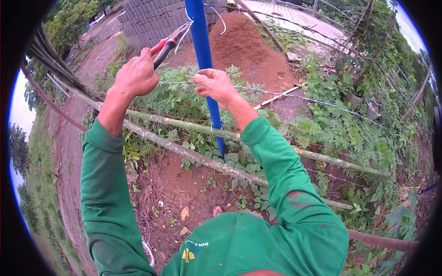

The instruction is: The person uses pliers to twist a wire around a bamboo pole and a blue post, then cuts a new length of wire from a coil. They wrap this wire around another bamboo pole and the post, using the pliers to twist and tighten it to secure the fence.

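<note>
My left hand (136, 76) is closed around the handles of red-and-black pliers (171, 41). Their jaws reach up to a white wire tie (189, 24) on the upper part of a blue post (201, 43). One loose end of the tie curls out to the right of the post. Lower down, my right hand (218, 86) is in front of the post with its fingers curled together. A strand of barbed wire (294, 95) runs behind or through these fingers; what they hold, if anything, is hidden.
Bamboo poles (184, 123) cross the post at waist height, one tied to it with white wire. More barbed wire stretches above. Behind the fence are a reddish soil heap (248, 48) and stacked grey blocks (149, 20). A coil of white wire (148, 252) lies on the ground at lower left.
</note>
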### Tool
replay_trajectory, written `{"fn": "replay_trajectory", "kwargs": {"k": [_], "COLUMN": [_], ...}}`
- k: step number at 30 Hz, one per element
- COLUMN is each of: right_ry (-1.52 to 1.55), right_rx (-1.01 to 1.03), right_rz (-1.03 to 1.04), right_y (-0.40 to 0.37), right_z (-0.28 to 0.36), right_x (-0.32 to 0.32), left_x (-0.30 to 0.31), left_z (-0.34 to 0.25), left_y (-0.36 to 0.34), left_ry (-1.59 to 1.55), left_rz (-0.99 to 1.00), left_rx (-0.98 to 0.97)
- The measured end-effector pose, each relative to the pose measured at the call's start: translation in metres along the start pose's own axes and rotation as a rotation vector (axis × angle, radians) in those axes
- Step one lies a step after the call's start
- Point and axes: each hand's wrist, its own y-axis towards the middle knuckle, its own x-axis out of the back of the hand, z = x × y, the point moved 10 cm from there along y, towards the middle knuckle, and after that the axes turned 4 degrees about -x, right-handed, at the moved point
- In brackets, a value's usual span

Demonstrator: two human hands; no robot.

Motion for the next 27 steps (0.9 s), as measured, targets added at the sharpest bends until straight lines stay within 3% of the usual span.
{"fn": "replay_trajectory", "kwargs": {"k": [3,6,10,14,17,18,23,25,27], "right_ry": [0.052,0.098,0.241,0.427,0.139,-0.034,-0.274,-0.509,-0.653], "right_rx": [0.036,-0.010,0.021,0.044,-0.067,-0.051,0.141,0.289,0.385], "right_rz": [-0.062,-0.065,-0.123,0.028,0.211,0.138,-0.122,-0.340,-0.458], "right_y": [0.001,-0.002,0.004,0.038,0.037,0.039,0.053,0.046,0.038], "right_z": [-0.007,-0.021,-0.016,0.031,0.049,0.053,0.060,0.075,0.085], "right_x": [0.037,0.045,0.050,0.025,-0.033,-0.042,-0.032,-0.017,-0.010], "left_x": [-0.012,-0.005,-0.006,-0.031,-0.044,-0.051,-0.059,-0.055,-0.071], "left_z": [0.000,0.005,0.000,-0.004,-0.011,-0.011,0.001,0.003,0.016], "left_y": [-0.001,-0.004,0.001,-0.002,-0.007,-0.006,-0.002,-0.005,-0.005], "left_ry": [-0.124,-0.018,0.033,-0.162,-0.163,-0.141,-0.071,0.020,0.056], "left_rz": [0.095,-0.007,-0.110,-0.141,-0.224,-0.256,-0.172,-0.121,0.056], "left_rx": [0.010,0.050,-0.035,-0.011,0.017,0.013,0.081,0.137,0.245]}}
